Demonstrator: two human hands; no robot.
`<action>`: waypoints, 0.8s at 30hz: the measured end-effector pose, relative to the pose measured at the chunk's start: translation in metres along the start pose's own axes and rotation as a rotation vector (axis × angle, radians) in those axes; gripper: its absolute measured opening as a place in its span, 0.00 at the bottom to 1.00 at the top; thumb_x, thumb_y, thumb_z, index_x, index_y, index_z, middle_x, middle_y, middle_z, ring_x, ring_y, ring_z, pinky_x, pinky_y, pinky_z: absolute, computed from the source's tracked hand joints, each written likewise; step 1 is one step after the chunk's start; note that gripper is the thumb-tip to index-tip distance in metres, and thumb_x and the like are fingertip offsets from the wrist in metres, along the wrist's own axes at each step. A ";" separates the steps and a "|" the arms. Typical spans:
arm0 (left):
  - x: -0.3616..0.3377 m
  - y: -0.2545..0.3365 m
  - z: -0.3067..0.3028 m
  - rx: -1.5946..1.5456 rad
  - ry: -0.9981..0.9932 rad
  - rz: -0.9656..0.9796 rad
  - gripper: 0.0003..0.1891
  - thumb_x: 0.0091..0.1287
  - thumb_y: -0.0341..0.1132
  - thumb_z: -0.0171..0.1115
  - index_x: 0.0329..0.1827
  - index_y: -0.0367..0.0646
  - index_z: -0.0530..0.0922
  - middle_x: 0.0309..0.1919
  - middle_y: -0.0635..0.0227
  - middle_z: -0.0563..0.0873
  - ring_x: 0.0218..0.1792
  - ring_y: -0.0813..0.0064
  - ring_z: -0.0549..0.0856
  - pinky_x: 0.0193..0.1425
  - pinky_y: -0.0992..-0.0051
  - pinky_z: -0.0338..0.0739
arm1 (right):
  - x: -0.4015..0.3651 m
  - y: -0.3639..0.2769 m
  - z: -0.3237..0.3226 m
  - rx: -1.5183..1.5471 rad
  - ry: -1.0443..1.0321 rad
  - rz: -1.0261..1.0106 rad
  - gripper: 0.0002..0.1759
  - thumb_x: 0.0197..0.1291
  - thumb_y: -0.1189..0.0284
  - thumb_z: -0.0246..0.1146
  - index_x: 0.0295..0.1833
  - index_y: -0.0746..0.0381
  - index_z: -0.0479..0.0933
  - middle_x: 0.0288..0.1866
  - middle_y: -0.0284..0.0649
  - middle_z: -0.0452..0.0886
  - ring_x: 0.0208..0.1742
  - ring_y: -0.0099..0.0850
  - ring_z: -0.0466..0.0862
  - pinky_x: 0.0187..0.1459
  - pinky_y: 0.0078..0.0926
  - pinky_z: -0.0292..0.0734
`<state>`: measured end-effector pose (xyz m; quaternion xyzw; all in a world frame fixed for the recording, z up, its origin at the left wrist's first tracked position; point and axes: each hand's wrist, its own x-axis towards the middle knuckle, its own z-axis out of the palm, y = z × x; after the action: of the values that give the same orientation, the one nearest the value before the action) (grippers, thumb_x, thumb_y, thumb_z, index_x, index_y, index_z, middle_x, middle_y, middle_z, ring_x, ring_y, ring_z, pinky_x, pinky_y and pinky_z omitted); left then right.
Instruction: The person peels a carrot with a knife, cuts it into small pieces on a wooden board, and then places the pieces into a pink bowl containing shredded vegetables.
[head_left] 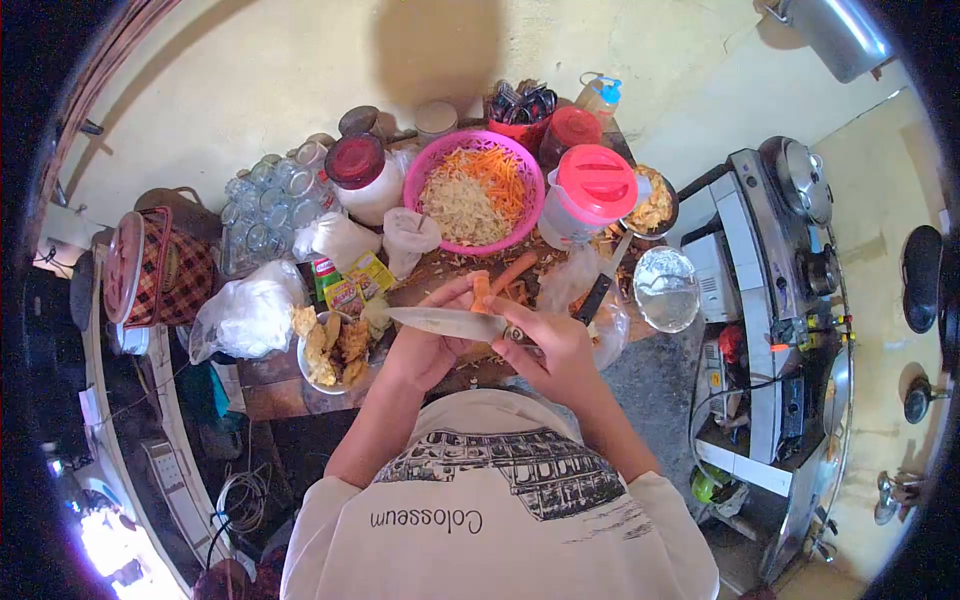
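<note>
My left hand point(428, 345) is closed around a short piece of peeled carrot point(480, 288), held upright above the table. My right hand point(552, 348) grips a knife point(450, 322) whose blade points left across the front of my left fingers. The lower end of the carrot piece is hidden behind the blade and fingers. Just beyond my hands another carrot point(514, 270) lies on the wooden table. A pink basin point(412, 187) farther back holds orange carrot strips point(497, 180) and pale shreds point(462, 208).
A bowl of fried pieces point(335, 352) stands left of my hands, near seasoning packets point(350, 287). To the right are a black-handled knife point(594, 298), a foil-like round dish point(667, 290) and a pink-lidded jug point(590, 195). Glass jars point(275, 205) crowd the back left; a stove point(770, 215) is far right.
</note>
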<state>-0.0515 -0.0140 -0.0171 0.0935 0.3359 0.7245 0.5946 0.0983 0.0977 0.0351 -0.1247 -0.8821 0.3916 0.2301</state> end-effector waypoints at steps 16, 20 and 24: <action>-0.003 0.008 0.031 -0.040 -0.108 -0.063 0.32 0.59 0.44 0.65 0.63 0.39 0.64 0.48 0.67 0.77 0.49 0.71 0.79 0.52 0.70 0.77 | -0.009 -0.007 -0.017 -0.039 0.068 -0.097 0.24 0.51 0.69 0.67 0.57 0.58 0.75 0.37 0.43 0.83 0.32 0.38 0.84 0.32 0.32 0.78; 0.002 0.000 0.018 -0.045 -0.140 -0.084 0.33 0.58 0.46 0.66 0.62 0.39 0.65 0.47 0.67 0.77 0.50 0.72 0.79 0.54 0.71 0.76 | -0.012 -0.006 -0.017 -0.060 0.082 -0.106 0.25 0.52 0.69 0.67 0.57 0.59 0.74 0.36 0.43 0.83 0.31 0.38 0.83 0.30 0.32 0.77; -0.001 0.003 0.030 -0.042 -0.207 -0.042 0.32 0.59 0.48 0.64 0.61 0.39 0.66 0.46 0.68 0.77 0.48 0.73 0.79 0.52 0.72 0.76 | -0.011 -0.008 -0.019 -0.027 0.087 -0.118 0.24 0.51 0.69 0.67 0.56 0.60 0.74 0.35 0.43 0.83 0.30 0.38 0.83 0.30 0.32 0.77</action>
<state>-0.0377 -0.0039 0.0075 0.1484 0.2592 0.7051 0.6431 0.1173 0.1000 0.0483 -0.0925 -0.8824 0.3596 0.2890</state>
